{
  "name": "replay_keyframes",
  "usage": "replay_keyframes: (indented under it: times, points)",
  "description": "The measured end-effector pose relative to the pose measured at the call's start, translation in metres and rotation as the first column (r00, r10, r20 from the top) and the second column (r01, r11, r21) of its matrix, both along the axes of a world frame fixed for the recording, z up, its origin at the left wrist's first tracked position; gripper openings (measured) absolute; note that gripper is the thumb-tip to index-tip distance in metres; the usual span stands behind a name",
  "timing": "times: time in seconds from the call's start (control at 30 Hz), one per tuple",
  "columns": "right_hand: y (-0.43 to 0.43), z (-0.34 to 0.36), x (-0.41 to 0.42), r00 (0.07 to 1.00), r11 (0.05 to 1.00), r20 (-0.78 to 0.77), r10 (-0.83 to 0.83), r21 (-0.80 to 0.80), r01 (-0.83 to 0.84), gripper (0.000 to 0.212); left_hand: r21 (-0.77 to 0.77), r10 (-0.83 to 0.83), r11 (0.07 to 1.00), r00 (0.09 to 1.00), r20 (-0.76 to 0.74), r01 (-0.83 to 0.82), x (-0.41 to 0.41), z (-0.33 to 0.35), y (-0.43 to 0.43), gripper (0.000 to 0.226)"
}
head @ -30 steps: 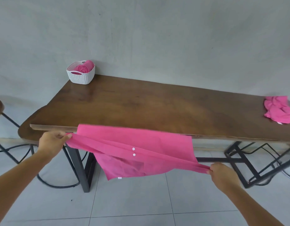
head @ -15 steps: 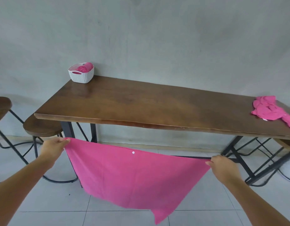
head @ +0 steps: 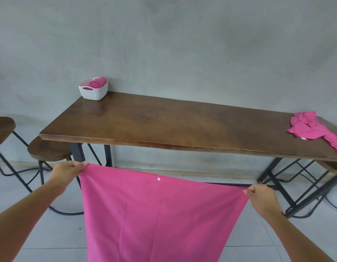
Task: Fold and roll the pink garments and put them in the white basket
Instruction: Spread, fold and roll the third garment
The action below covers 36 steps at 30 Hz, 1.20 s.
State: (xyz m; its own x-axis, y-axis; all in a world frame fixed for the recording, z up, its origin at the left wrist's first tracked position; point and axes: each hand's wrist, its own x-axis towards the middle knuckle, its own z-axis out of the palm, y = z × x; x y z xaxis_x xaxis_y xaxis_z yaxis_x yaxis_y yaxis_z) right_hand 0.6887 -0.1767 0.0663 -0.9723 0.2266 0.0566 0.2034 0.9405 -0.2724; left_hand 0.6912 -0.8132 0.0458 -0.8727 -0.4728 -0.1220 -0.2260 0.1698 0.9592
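The left hand [head: 69,172] pinches one top corner of the garment [head: 154,214], with thumb and fingers closed on the cloth. The right hand [head: 262,195] pinches the other top corner in the same way. Between them the top edge is pulled almost straight, a little lower on the right side. The rest hangs flat in front of the person, below the front edge of the table [head: 164,125], and goes out of the frame at the bottom. A white snap [head: 158,179] sits near the top edge.

The cloth looks thin, light and soft, with no stiffness of its own, so it would probably sag and crease when one corner is released. A small pinch seems enough to carry it, and it does not look fragile. The corners and the hems are likely the best places to hold, because tension between two corners keeps it flat for laying on the table.

Farther away, the basket [head: 94,94] stands at the far left corner of the table and holds one roll [head: 96,83]. At the right end lies a crumpled heap [head: 311,127] — one part of it hangs over the edge.
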Motion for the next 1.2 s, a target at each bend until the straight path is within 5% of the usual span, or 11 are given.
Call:
replay_keyframes:
  times: [0.4,1.2]
  points:
    - [-0.009,-0.003,-0.035,0.987,0.975,-0.092,-0.135,-0.189,0.116,0.017,-0.013,-0.001,1.0,0.999,-0.048,0.001,-0.043,0.007,0.006,0.016]
    - [-0.063,-0.002,-0.184,0.935,0.877,-0.115,-0.335,-0.401,0.265,0.011,-0.132,0.033,0.991,0.999,-0.015,-0.034,-0.194,0.006,-0.031,0.006]
